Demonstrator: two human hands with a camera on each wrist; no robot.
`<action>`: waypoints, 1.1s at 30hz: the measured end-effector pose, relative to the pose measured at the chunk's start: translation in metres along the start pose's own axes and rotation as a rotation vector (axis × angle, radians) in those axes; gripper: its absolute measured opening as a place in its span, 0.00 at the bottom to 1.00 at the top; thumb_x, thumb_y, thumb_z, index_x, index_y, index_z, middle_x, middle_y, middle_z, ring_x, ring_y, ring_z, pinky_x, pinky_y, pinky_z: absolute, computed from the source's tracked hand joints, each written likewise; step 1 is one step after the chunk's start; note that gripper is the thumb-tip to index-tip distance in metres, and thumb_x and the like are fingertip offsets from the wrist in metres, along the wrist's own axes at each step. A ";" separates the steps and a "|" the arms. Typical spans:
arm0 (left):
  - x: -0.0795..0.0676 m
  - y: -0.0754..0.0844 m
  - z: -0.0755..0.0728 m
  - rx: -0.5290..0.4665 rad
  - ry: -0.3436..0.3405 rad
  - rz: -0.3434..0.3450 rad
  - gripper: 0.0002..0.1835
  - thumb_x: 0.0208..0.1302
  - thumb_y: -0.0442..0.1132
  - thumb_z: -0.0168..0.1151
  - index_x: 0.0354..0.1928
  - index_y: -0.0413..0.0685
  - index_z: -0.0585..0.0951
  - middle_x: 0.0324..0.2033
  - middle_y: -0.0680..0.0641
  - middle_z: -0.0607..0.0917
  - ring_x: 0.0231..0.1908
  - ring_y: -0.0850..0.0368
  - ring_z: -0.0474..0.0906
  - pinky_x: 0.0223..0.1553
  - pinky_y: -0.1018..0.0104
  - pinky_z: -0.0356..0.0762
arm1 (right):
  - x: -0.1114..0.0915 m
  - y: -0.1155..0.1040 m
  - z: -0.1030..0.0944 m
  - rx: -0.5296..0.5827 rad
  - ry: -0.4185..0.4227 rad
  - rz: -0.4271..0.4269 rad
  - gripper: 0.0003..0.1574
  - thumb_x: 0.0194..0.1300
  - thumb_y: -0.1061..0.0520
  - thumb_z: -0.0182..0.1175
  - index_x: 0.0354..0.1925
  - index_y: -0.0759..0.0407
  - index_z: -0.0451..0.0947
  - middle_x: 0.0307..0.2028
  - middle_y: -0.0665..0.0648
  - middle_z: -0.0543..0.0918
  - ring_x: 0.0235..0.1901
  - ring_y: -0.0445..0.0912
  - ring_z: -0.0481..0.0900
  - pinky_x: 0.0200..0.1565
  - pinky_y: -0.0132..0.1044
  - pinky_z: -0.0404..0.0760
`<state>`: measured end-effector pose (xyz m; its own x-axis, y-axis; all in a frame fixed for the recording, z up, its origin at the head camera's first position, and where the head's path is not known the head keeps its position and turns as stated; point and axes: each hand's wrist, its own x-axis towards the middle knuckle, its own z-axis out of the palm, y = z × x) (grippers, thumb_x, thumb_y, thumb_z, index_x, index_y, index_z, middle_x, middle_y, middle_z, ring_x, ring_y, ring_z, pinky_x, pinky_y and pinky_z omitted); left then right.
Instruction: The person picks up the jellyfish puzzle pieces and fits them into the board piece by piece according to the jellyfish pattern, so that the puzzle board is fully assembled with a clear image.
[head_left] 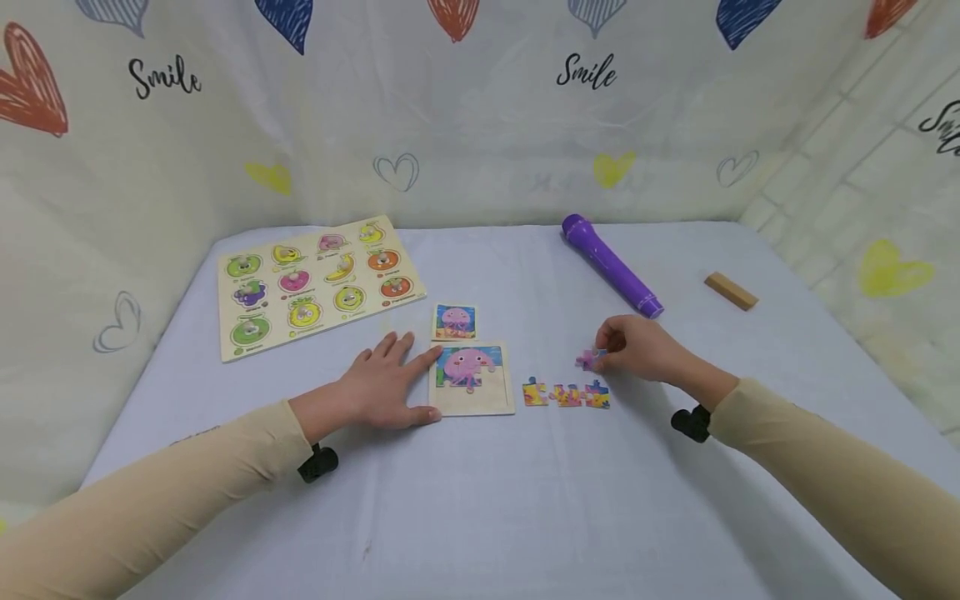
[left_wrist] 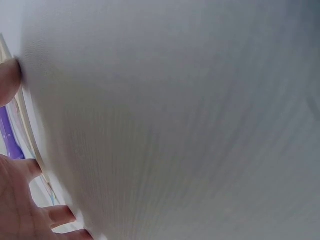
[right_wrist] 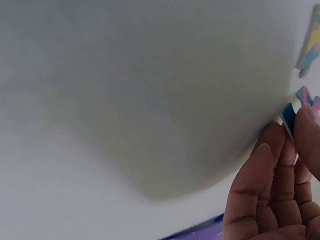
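Note:
My left hand [head_left: 380, 386] lies spread on the cloth, thumb and index fingertip at the left edge of a wooden jigsaw board [head_left: 491, 402]. Pieces in the board's upper part form a pink octopus on blue; the lower part is bare wood. Just above it lies a small card [head_left: 454, 322] with a pink octopus picture. My right hand [head_left: 641, 348] pinches a pink-and-blue jigsaw piece [head_left: 585, 360] between thumb and fingers, low over the table; its blue corner [right_wrist: 288, 119] shows in the right wrist view. Below that hand several loose yellow-and-pink pieces [head_left: 535, 393] form a row.
A wooden fruit puzzle board [head_left: 322, 287] lies at the back left. Behind my right hand is a purple microphone-shaped tube [head_left: 611, 265], and a small brown wooden block [head_left: 731, 292] is farther right. White cloth [head_left: 450, 517] covers the table; a printed curtain hangs behind it.

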<state>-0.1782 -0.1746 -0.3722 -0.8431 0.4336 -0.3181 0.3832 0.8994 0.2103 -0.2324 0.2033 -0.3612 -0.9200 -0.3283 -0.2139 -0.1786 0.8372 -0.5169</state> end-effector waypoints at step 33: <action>0.003 0.000 0.002 0.007 0.012 0.000 0.50 0.65 0.67 0.60 0.82 0.58 0.54 0.80 0.33 0.51 0.79 0.29 0.45 0.72 0.28 0.54 | 0.043 -0.110 0.053 0.038 -0.151 -0.050 0.07 0.67 0.55 0.70 0.33 0.58 0.85 0.29 0.52 0.84 0.31 0.44 0.75 0.36 0.32 0.74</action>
<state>-0.1801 -0.1735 -0.3748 -0.8475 0.4329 -0.3072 0.3858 0.8998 0.2037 -0.2333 0.0740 -0.3579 -0.8470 -0.4333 -0.3079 -0.2068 0.8022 -0.5601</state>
